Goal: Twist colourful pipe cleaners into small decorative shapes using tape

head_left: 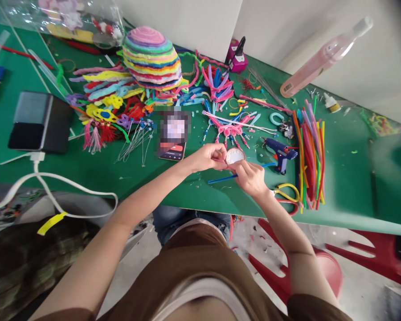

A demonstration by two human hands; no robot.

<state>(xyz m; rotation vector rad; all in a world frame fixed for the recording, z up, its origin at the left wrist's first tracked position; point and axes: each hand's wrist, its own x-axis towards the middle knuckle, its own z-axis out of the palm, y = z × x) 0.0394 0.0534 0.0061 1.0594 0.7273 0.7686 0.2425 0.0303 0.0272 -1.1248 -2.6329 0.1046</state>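
My left hand (pixel 211 157) is closed in a pinch above the table's front part. Close by on its right, my right hand (pixel 251 178) has its fingers pressed together too. The fingertips nearly meet, and what is between them is too small to make out. Just beyond the fingertips is a small round white dish (pixel 235 155) with a reddish rim. A blue pipe cleaner (pixel 220 180) passes beneath my right hand. Past the dish lie pink pipe cleaner shapes with beaded ends (pixel 230 129). To the right rests a blue glue gun (pixel 279 154).
Yellow-and-red-handled scissors (pixel 289 192) and a bundle of colourful pipe cleaners (pixel 310 156) lie right. A phone (pixel 172 133), a striped ball-shaped piece (pixel 152 58) and a black box-like device (pixel 40 122) are left. A pink bottle (pixel 321 62) stands at the back right.
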